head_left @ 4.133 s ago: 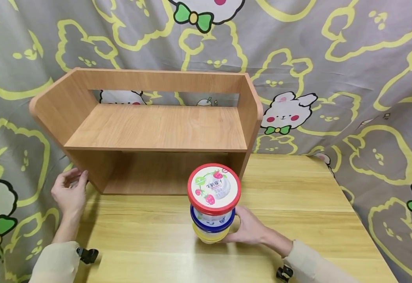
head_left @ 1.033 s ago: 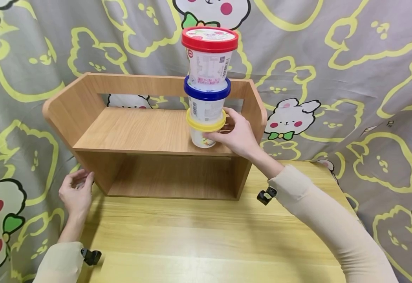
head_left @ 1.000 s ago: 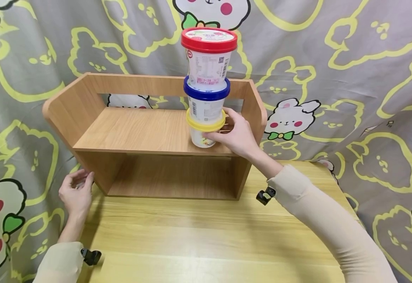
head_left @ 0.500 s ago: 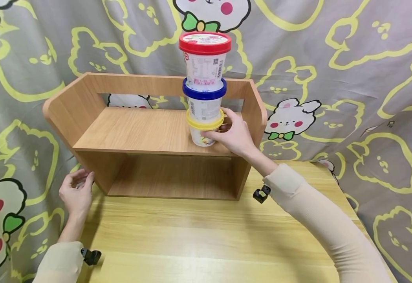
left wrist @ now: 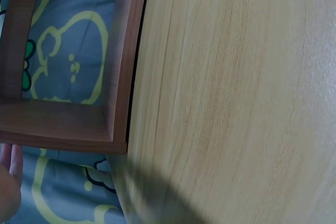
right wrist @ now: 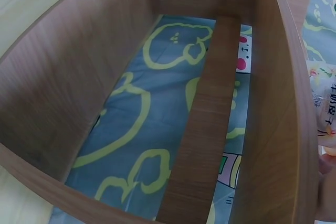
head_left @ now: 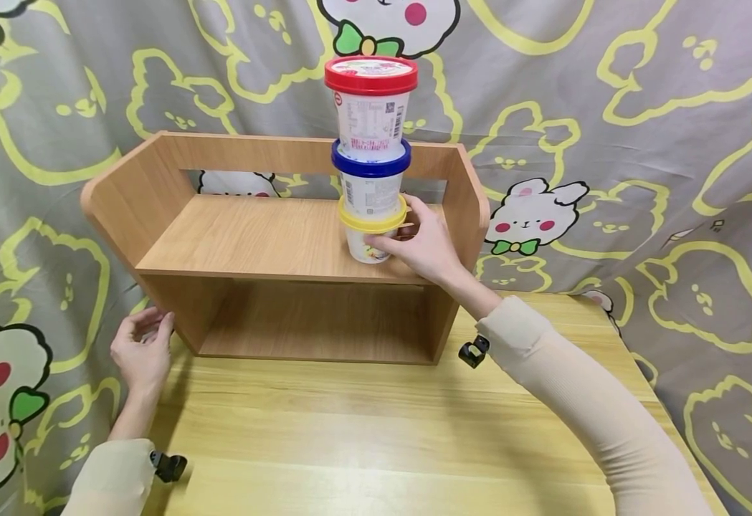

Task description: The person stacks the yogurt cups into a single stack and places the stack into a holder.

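Observation:
Three white tubs are stacked in the head view: the red-lidded tub (head_left: 370, 115) on top, the blue-lidded tub (head_left: 372, 188) in the middle, the yellow-lidded tub (head_left: 364, 247) at the bottom. My right hand (head_left: 429, 242) grips the bottom tub from the right, thumb in front. The stack stands upright over the upper board of a wooden shelf (head_left: 253, 229), near its right end; firm contact with the board cannot be told. My left hand (head_left: 143, 350) is at the shelf's lower left side, fingers loosely bent. In the left wrist view its fingertips (left wrist: 16, 163) meet the side panel.
The shelf's side panels (head_left: 467, 208) and back rail (head_left: 253, 152) bound the upper board. Below is a lower compartment (head_left: 311, 319). A light wooden table (head_left: 350, 430) carries the shelf. A patterned curtain (head_left: 543, 72) hangs behind and at both sides.
My right hand has raised the stack from in front of the shelf to its upper board. Over the last second the stack shifted slightly left and back. My left hand stays by the side panel.

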Demonstrator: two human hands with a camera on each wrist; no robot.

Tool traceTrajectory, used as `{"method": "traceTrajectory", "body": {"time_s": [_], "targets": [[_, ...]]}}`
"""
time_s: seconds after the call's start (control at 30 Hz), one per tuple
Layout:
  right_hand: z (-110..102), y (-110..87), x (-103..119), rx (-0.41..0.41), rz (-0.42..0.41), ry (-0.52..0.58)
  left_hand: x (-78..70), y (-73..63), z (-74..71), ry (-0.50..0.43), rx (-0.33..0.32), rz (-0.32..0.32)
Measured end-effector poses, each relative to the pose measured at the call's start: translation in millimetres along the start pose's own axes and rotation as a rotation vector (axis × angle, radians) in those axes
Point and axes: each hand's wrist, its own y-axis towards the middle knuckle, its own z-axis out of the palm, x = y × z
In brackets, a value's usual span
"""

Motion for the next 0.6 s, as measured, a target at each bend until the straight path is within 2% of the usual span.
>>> {"method": "traceTrajectory", "body": {"time_s": [0.17,0.33,0.47,0.6], "targets": [[0,-8.0,3,-0.041,0.068,0.001,0.2,0.3,1.1,-0.001,0.004,0.0],[-1,-28.6,10,-0.105,0.094,0.004,2.0,-0.5,0.8,-0.011,-0.005,-0.006],[-1,-51.0,12,-0.111,0.066,0.04,-0.4,-5.7,0.7,-0.025,-0.031,0.005],[-3,-78.1,9,-0.113,-0.015,0.064,-12.6,-16.7,1.7,0.001,-0.017,0.012]]}}
